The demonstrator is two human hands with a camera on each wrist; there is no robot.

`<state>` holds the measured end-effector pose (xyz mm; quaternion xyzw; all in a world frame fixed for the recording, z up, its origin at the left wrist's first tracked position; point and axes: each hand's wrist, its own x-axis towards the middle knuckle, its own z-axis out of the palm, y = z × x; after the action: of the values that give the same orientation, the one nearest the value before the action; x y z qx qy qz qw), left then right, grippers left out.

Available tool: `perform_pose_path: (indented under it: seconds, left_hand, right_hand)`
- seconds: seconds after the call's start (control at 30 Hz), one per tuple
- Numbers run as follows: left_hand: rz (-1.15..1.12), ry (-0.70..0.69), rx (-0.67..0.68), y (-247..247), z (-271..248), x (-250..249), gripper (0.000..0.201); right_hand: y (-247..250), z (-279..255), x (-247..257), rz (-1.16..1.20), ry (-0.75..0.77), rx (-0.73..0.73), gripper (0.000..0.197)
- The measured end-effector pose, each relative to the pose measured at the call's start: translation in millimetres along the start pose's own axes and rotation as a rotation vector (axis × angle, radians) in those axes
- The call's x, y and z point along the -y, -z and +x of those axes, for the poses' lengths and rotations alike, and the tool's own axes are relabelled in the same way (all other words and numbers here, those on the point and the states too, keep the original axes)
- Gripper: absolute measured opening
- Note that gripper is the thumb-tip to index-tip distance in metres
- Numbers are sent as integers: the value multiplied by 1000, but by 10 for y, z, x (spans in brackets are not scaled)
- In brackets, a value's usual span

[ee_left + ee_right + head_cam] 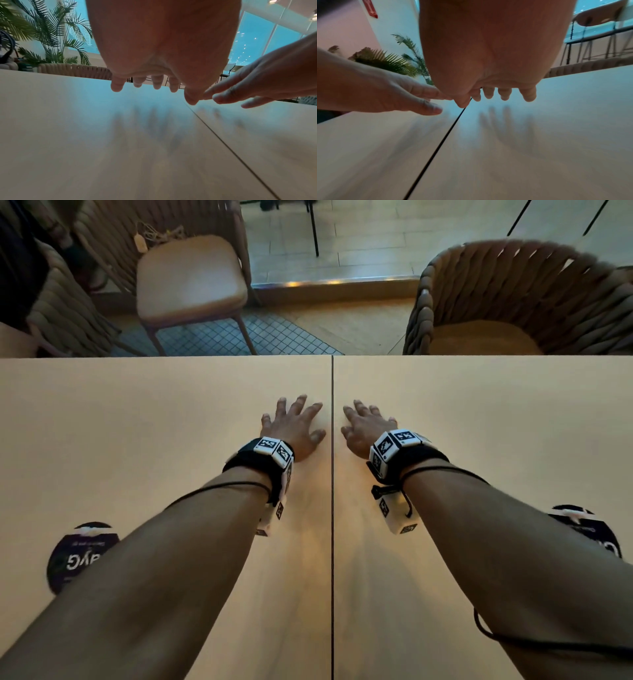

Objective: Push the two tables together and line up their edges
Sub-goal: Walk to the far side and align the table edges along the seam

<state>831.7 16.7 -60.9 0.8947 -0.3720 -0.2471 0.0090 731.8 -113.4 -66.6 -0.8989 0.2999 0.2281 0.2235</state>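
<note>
Two pale wooden tables stand side by side, the left table (137,422) and the right table (496,422), with only a thin dark seam (332,508) between them. Their far edges run in one straight line in the head view. My left hand (294,422) is spread, palm down, just left of the seam. My right hand (364,428) mirrors it just right of the seam. In the wrist views the left hand's fingertips (137,84) and the right hand's fingertips (505,94) hover a little above the tabletops, casting shadows. Neither hand holds anything.
A round dark sticker (82,556) lies on the left table and another (589,529) on the right table. Beyond the far edge stand a cushioned chair (188,275) and a woven armchair (524,302). Potted palms (51,33) stand behind.
</note>
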Motion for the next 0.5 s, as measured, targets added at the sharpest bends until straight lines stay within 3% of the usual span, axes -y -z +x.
perform_pose_path:
  seconds: [0.3, 0.5]
  left_hand:
    - [-58, 151, 60, -261, -770, 157, 61]
    - [-71, 166, 35, -152, -876, 169, 62]
  right_hand:
    - [-256, -752, -489, 55, -111, -4, 61]
    - [-124, -836, -573, -5, -90, -60, 61]
